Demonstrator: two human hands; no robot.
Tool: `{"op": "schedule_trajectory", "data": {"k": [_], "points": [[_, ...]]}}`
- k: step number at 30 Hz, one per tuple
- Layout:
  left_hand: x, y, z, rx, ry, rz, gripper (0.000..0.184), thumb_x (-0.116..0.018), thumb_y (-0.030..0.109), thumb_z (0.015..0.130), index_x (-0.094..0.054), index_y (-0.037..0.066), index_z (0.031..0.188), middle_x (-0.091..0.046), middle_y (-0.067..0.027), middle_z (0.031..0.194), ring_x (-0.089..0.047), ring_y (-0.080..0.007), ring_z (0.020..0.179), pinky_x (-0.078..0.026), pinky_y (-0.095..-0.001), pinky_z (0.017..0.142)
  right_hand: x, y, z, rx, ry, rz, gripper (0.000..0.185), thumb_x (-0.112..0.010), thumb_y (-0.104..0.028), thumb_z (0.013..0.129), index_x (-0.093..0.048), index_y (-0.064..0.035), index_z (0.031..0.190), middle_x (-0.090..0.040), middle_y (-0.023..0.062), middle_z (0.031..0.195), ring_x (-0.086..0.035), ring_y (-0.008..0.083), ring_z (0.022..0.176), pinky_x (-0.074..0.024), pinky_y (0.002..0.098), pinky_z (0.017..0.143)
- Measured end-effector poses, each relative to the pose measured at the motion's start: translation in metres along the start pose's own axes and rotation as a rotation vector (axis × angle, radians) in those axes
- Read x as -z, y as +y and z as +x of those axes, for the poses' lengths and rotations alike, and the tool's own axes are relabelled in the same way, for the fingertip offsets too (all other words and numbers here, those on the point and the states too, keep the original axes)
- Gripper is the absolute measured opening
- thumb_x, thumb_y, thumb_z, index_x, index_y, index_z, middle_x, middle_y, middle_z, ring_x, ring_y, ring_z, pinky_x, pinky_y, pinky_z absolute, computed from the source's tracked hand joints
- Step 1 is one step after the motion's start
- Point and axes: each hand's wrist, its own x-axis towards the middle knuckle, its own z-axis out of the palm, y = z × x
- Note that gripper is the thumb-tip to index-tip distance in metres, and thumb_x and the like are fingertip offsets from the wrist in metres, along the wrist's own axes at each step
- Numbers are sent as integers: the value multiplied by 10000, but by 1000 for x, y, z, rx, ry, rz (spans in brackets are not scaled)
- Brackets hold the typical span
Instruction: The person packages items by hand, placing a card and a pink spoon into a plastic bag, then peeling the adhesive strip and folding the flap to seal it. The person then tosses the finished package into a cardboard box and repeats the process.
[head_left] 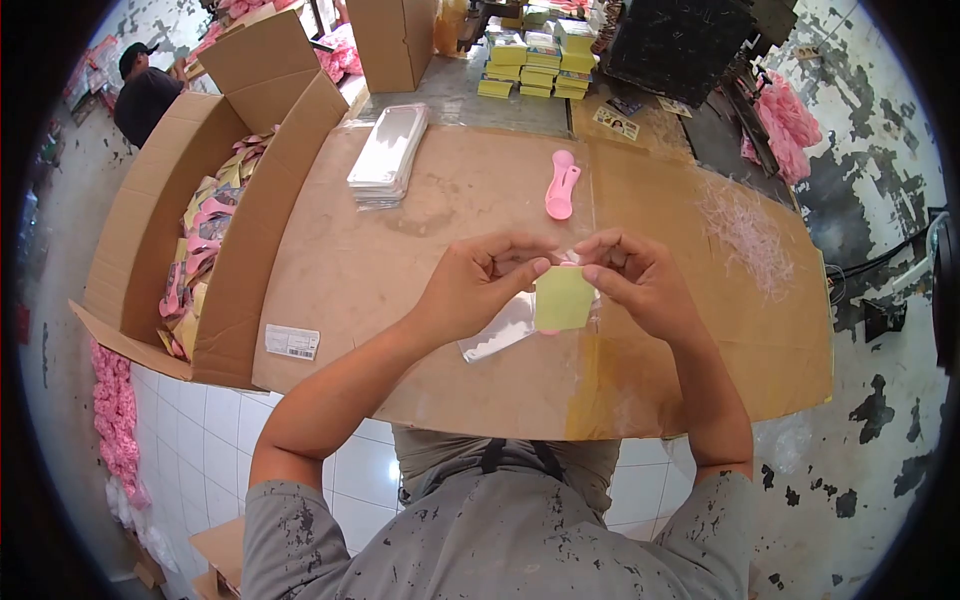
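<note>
In front of my body, both hands are at a yellow-green card (564, 298), which seems to sit in a clear plastic bag. Small pink bits show at the card's top and bottom edges. My left hand (492, 275) pinches the top left corner, and my right hand (640, 280) pinches the top right. Below my left hand, another clear plastic bag (500, 332) lies flat on the cardboard. A pink measuring spoon (562, 186) rests just beyond my hands.
A stack of clear bags (388, 152) lies back left on the cardboard table cover (440, 185). Leftward stands an open carton (255, 225) of packed pink spoons. Plastic strips (748, 238) are heaped at right, card stacks (535, 62) behind. A label (292, 341) lies near left; a person (147, 98) is beyond.
</note>
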Motion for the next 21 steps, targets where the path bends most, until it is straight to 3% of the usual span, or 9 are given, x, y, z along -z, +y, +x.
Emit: {"op": "schedule_trajectory", "data": {"k": [6, 10, 15, 18, 21], "points": [[3, -4, -1, -47, 57, 304, 231, -704, 27, 981, -736, -10, 1207, -775, -89, 1092, -723, -133, 988, -593, -284, 855, 8, 11, -1, -32, 35, 28, 167, -695, -23, 985, -708, 38, 1140, -723, 52, 1052, -688, 106, 973, -552, 269, 861], [9, -8, 4, -300, -4, 422, 220, -710, -7, 952, -768, 13, 1163, -786, -108, 1073, -744, -165, 972, -596, -286, 837, 14, 19, 1, 119, -21, 3, 157, -673, 23, 976, -735, 36, 1119, -706, 55, 1085, -677, 108, 1001, -547, 273, 870], [11, -7, 9, -435, -58, 484, 217, -702, -5, 940, -790, 26, 1136, -787, -124, 1079, -754, -182, 946, -599, -307, 825, 19, 18, -1, 92, -26, -79, 172, -664, 38, 957, -759, 28, 1101, -692, 60, 1079, -667, 108, 982, -538, 260, 848], [11, -5, 7, -407, -68, 479, 216, -706, 14, 938, -789, 18, 1137, -786, -127, 1080, -750, -185, 954, -596, -306, 833, 24, 15, -1, 70, -60, -52, 159, -673, 12, 964, -763, 27, 1093, -693, 58, 1068, -663, 101, 962, -533, 249, 831], [11, -7, 5, -234, -85, 326, 213, -692, 29, 960, -776, 7, 1155, -773, -132, 1140, -739, -186, 985, -596, -304, 844, 19, 17, -3, 71, -42, -74, 152, -677, 0, 974, -759, 30, 1098, -701, 55, 1075, -664, 94, 955, -533, 242, 822]]}}
